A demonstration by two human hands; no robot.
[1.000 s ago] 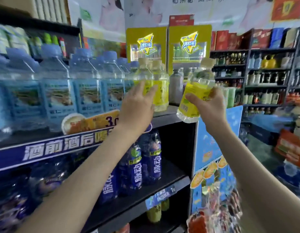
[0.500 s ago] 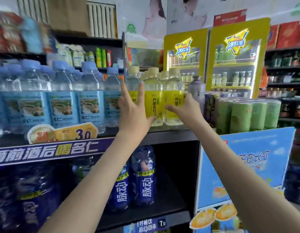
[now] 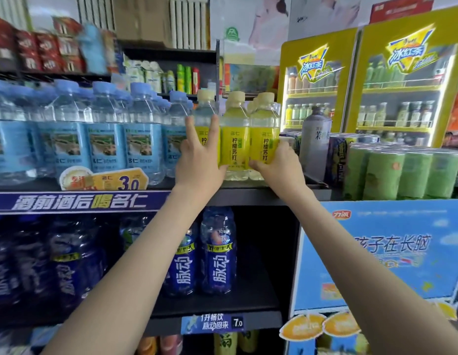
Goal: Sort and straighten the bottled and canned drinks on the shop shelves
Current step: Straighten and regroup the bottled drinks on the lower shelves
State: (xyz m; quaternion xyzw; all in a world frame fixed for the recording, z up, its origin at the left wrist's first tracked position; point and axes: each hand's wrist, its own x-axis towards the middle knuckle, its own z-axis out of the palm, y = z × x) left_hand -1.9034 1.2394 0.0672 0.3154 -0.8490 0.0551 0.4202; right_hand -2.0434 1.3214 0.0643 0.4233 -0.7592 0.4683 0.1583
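Note:
Three yellow-labelled lemon soda bottles with pale caps stand side by side at the right end of the upper shelf (image 3: pixel 248 193). My left hand (image 3: pixel 199 160) presses straight, spread fingers against the left bottle (image 3: pixel 206 111), thumb near the middle bottle (image 3: pixel 234 147). My right hand (image 3: pixel 276 163) grips the lower part of the right bottle (image 3: pixel 263 134), with the thumb in front and the fingers round its right side. All three stand upright with labels facing me, and more pale caps show behind them.
Blue-labelled water bottles (image 3: pixel 105 139) fill the same shelf to the left. Dark blue drink bottles (image 3: pixel 217 252) stand on the shelf below. A grey bottle (image 3: pixel 315 139), green cans (image 3: pixel 402 172) and a blue cardboard display (image 3: pixel 376 252) sit to the right, with yellow coolers (image 3: pixel 317 85) behind.
My right hand carried a yellow bottle from the air at the right onto the shelf and stood it beside the other two. My left hand stayed against the left bottle.

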